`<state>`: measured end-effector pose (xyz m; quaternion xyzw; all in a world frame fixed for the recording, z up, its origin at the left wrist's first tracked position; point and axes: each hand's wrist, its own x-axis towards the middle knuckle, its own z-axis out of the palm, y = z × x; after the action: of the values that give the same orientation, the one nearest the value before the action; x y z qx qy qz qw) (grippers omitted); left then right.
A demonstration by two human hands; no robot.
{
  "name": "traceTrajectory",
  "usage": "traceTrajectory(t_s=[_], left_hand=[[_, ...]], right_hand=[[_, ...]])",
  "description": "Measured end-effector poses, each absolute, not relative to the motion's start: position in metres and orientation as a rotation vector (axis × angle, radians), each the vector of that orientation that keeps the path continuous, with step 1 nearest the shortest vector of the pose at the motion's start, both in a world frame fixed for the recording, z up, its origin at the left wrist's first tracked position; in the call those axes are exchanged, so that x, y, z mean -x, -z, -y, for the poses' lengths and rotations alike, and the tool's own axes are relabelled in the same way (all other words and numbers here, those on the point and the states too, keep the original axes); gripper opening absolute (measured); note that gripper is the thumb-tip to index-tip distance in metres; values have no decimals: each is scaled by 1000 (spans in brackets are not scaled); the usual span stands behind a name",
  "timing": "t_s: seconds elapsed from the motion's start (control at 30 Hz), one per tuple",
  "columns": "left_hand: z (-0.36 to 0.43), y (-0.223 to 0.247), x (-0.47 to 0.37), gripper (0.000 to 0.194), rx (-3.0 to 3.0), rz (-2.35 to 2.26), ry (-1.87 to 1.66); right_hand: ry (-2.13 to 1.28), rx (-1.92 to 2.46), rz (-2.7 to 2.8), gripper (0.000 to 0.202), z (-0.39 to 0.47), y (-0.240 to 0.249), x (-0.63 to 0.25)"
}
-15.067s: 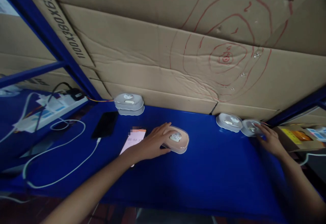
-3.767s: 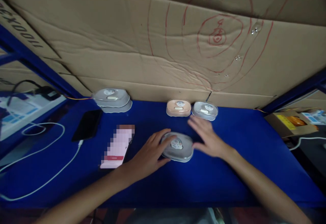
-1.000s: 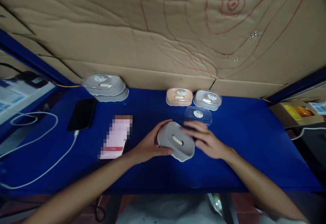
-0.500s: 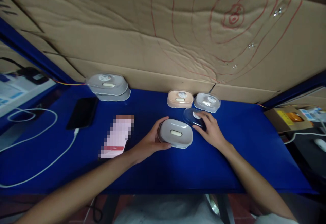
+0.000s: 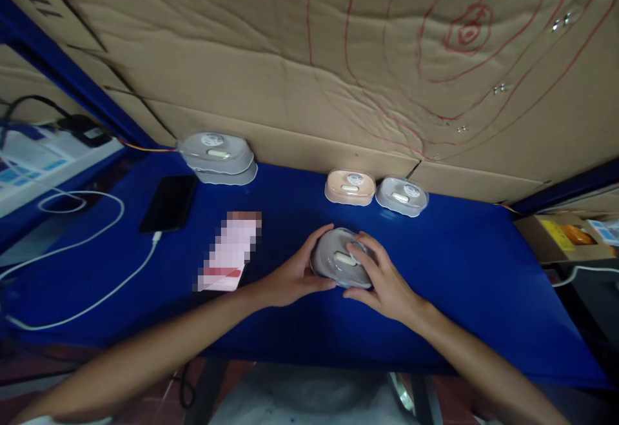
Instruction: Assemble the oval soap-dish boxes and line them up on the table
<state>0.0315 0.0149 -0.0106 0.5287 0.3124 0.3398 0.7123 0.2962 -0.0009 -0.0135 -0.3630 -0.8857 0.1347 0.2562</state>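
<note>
A grey oval soap box (image 5: 333,254) with a cream oblong piece in its middle is between my hands, over the blue table. My left hand (image 5: 294,273) grips its left side, thumb at the near edge and fingers round the far edge. On top of it sits a clear lid (image 5: 341,241), which my right hand (image 5: 387,280) holds from the right with fingers over the top and thumb at the near side. Whether the lid is fully seated I cannot tell. Behind stand a peach soap box (image 5: 349,187) and another grey soap box (image 5: 401,196), both lidded and stickered.
Two stacked larger grey boxes (image 5: 220,157) stand at the back left. A dark phone (image 5: 169,204) on a white cable (image 5: 128,280) and a lit phone (image 5: 229,251) lie on the left. A cardboard wall (image 5: 242,77) closes the back; a carton (image 5: 561,238) is at right.
My right hand has brought the clear lid from the table behind over to the left and onto the grey soap box. My left hand keeps its hold; the view has shifted slightly.
</note>
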Motion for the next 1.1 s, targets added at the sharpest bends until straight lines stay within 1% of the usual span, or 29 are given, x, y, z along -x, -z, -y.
traceTrajectory(t_s=[0.13,0.27,0.43,0.6,0.7,0.77,0.87,0.97,1.03,1.1], left_hand=[[-12,8,-32,101,-1181,-697,-718],[-11,11,-34,101,-1169,-679,-746],[-14,15,-34,106,-1140,-685,-756],[-12,20,-33,111,-1145,-705,-713],[-14,18,-32,99,-1420,-813,-843],[-25,11,-32,86,-1770,-943,-934],[-62,-1,-37,74,-2214,-1036,-863],[-117,-5,-53,69,-2381,-1052,-761],[-151,-3,-65,66,-2399,-1081,-697],[-170,-1,-71,60,-2396,-1086,-690]], right_hand=[[-304,942,2440,84,-1,7,-301],[-346,950,2428,81,-1,4,-303],[-304,990,2489,84,2,8,-296],[-344,1014,2461,75,2,8,-292],[-311,1052,2480,70,-1,7,-306],[-281,1105,2512,66,0,5,-327],[-134,1248,2556,59,7,3,-378],[151,1499,2442,57,12,9,-447],[279,1658,2323,56,8,17,-494],[374,1718,2191,58,-3,26,-532]])
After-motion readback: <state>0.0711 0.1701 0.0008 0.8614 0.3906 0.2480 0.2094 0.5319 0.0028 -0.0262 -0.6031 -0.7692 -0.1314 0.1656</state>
